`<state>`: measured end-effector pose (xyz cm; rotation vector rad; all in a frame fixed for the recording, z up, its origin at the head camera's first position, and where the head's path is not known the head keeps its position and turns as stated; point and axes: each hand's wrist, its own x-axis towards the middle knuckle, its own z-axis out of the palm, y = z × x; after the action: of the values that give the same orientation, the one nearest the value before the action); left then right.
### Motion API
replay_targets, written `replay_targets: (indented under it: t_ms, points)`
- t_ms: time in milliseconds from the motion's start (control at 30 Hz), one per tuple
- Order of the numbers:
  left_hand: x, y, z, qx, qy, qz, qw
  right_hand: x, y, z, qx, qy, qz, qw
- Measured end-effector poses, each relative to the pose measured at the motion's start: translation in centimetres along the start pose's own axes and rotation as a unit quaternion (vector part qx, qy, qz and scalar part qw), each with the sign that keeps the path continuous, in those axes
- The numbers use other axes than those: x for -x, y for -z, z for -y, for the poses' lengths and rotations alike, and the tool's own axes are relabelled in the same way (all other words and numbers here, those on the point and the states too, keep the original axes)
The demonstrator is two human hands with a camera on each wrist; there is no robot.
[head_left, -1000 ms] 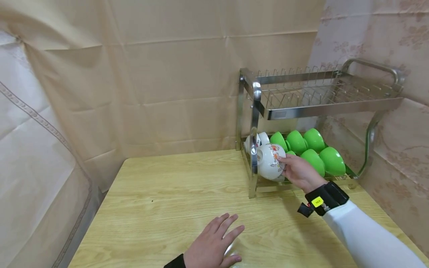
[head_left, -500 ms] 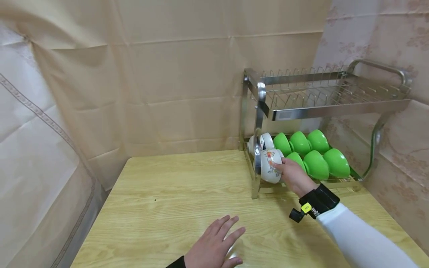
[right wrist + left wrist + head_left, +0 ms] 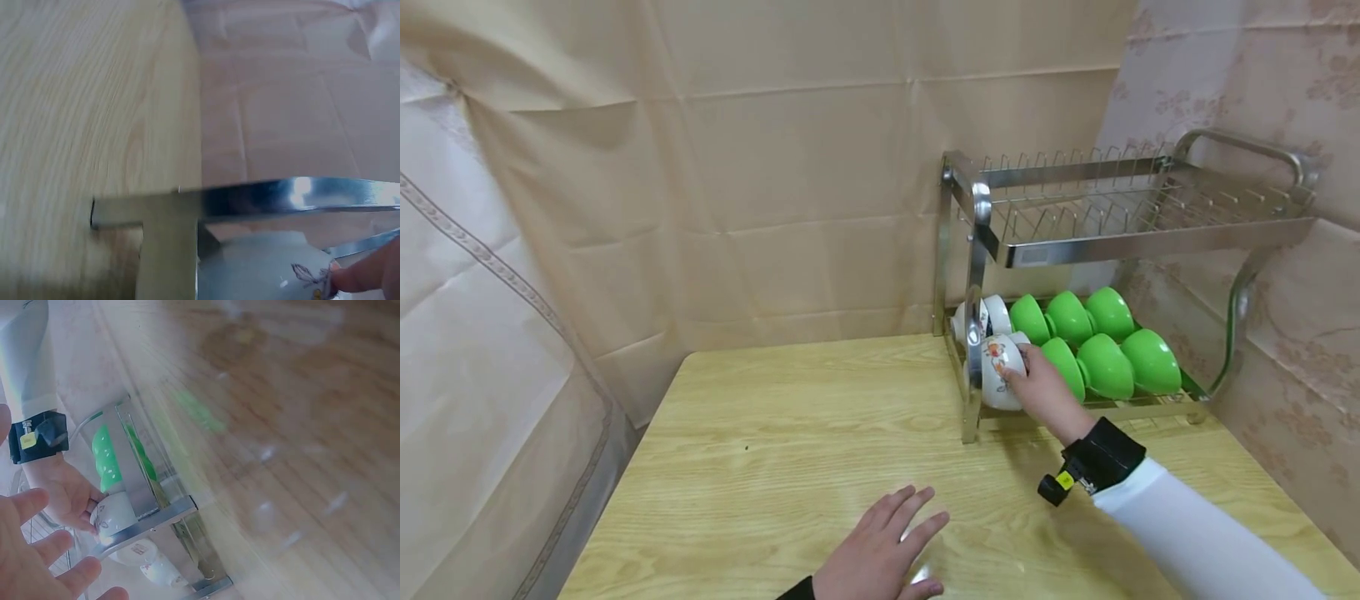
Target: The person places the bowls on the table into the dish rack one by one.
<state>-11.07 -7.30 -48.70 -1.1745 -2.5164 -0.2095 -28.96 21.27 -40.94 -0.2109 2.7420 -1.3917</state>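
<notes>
Rack (image 3: pixel 992 242) w/ bowls (image 3: pixel 1105 367) (green, white).

A light wooden table (image 3: pixel 760 467) with yellow grain stands pushed into a corner. Creased beige sheeting (image 3: pixel 775 167) covers the wall behind and drapes down on the left, while pale floral-patterned wallpaper (image 3: pixel 1262 75) lines the right wall under soft, even light.
</notes>
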Motion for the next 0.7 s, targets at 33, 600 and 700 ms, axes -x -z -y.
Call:
replay_targets:
  t_ms: [33, 600, 700]
  points:
    - [0.0, 0.0, 0.0, 0.000, -0.002, -0.002, 1.0000, 0.0, 0.1, 0.0, 0.032, 0.012, -0.007, 0.999]
    - [0.0, 0.0, -0.2, 0.008, -0.007, -0.003, 0.9999, 0.3, -0.6, 1.6, 0.312, 0.063, -0.047, 0.947]
    - [0.0, -0.1, -0.2, 0.009, -0.007, -0.006, 0.9999, 0.2, -0.7, 1.5, 0.342, 0.067, -0.059, 0.935]
